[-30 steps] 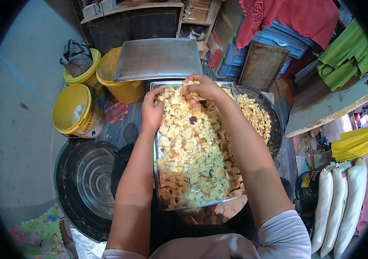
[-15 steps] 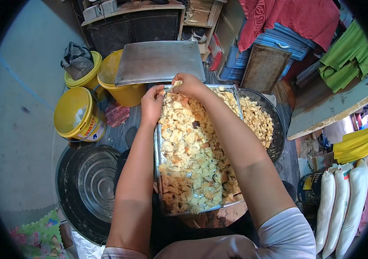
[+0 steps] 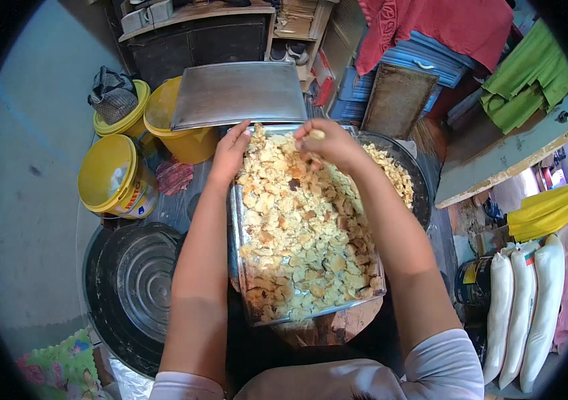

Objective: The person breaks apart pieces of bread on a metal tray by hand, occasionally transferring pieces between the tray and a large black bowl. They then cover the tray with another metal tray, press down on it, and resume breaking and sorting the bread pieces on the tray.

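A metal baking tray (image 3: 236, 223) in front of me is spread with torn bread pieces (image 3: 290, 220), pale with browned crusts. At the tray's far left corner is my left hand (image 3: 232, 153), its fingers stretched out beside the bread and not wrapped round anything I can see. Over the far right part of the tray hovers my right hand (image 3: 332, 145), slightly blurred, with a small pale piece of bread pinched in its fingers. The tray sits at an angle on a wooden support (image 3: 337, 325).
A round black pan (image 3: 424, 193) of bread pieces stands right of the tray. Beyond lies an upturned metal tray (image 3: 240, 93). Yellow buckets (image 3: 107, 173) and an empty black pan (image 3: 130, 287) are on the left. Long white filled bags (image 3: 524, 313) stand at the right.
My right hand has moved right and away from the left hand. The left hand's fingers have straightened. The tray has turned slightly, its near end swinging right.
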`<state>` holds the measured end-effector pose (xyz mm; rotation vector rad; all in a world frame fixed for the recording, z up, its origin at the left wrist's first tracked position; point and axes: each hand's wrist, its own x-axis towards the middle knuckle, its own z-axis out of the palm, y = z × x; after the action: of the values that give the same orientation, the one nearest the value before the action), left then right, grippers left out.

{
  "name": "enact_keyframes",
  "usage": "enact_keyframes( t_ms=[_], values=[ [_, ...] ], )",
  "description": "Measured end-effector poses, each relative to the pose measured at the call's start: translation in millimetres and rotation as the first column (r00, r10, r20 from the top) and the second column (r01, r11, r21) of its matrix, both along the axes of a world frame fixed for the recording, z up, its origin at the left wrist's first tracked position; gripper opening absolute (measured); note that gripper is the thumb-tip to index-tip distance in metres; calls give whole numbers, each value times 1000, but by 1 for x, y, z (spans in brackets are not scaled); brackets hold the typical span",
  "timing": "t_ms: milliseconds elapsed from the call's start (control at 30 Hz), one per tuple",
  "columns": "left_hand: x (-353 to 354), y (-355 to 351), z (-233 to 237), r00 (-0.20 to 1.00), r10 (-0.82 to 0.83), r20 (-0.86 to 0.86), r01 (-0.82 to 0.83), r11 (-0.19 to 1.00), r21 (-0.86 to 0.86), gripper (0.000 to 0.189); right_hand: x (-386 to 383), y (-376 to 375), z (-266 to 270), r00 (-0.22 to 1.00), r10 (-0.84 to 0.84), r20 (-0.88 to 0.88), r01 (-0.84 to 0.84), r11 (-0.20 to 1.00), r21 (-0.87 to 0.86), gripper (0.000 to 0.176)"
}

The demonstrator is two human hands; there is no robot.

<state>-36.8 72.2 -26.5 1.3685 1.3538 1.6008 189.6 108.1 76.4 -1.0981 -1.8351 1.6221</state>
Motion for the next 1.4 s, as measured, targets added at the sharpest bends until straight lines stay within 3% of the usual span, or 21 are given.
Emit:
enact_keyframes(
  t_ms=[67, 133, 200, 267, 333, 367, 400, 467, 500, 567, 600, 667, 733, 800, 933, 1067, 1167, 1333, 1400],
  values=[
    [-8, 11, 8, 971, -10, -240, -6, 998, -68, 43, 30, -37, 18, 997, -21, 69, 23, 999, -28, 20],
    [-14, 28, 1, 972, -65, -225, 49, 996, -76, 45, 67, -70, 26, 997, 22, 78, -18, 998, -54, 21],
    [-13, 36, 3, 926, -208, -315, 153, 970, -191, 45, 99, -101, 29, 991, 18, 132, 2, 989, -149, 20],
    [-6, 38, 5, 919, -246, -308, 159, 947, -279, 42, 133, -120, 15, 992, 1, 125, 26, 976, -215, 21],
    [-4, 39, 9, 813, -335, -475, 218, 933, -285, 40, 154, -137, 6, 997, -65, 35, 72, 959, -275, 21],
    [-4, 37, 12, 763, -294, -575, 230, 956, -183, 37, 162, -142, 2, 991, -124, -46, 102, 938, -332, 21],
    [-3, 37, 11, 755, -297, -584, 227, 955, -192, 37, 168, -144, -7, 991, -124, -59, 97, 936, -339, 21],
    [1, 34, 10, 838, -222, -498, 162, 973, -163, 35, 178, -146, -31, 900, -342, -268, 186, 860, -474, 19],
    [3, 31, 12, 826, -237, -511, 166, 969, -182, 35, 178, -144, -34, 908, -348, -235, 200, 850, -487, 17],
    [7, 30, 23, 912, -213, -350, 53, 909, -414, 34, 178, -135, -34, 907, -341, -245, 173, 835, -522, 17],
    [6, 33, 21, 908, -217, -359, 52, 907, -417, 34, 178, -130, -32, 915, -321, -243, 147, 827, -543, 17],
    [2, 37, 7, 921, -121, -370, 31, 970, -240, 34, 174, -126, -34, 909, -311, -277, 114, 824, -555, 18],
    [2, 40, 7, 945, -80, -316, -2, 968, -251, 32, 171, -125, -35, 930, -250, -270, 99, 877, -470, 18],
    [6, 35, 15, 994, -39, -106, 32, 998, -63, 30, 172, -126, -34, 933, -238, -271, 85, 876, -476, 19],
    [21, -4, 46, 996, 51, 66, -47, 997, -69, 30, 172, -128, -34, 933, -216, -287, 72, 895, -439, 19],
    [39, -73, 62, 966, 239, -95, -252, 954, -163, 27, 172, -131, -34, 946, -183, -267, 64, 914, -401, 19],
    [43, -120, 34, 967, 244, -71, -252, 958, -137, 24, 170, -136, -34, 948, -158, -277, 36, 916, -400, 18],
    [62, -168, 9, 906, 389, -168, -411, 902, -130, 21, 165, -142, -39, 950, -95, -298, -10, 943, -333, 18],
    [77, -179, 8, 931, 354, -92, -365, 893, -263, 25, 162, -145, -36, 957, -99, -273, 0, 940, -342, 18]
  ],
)
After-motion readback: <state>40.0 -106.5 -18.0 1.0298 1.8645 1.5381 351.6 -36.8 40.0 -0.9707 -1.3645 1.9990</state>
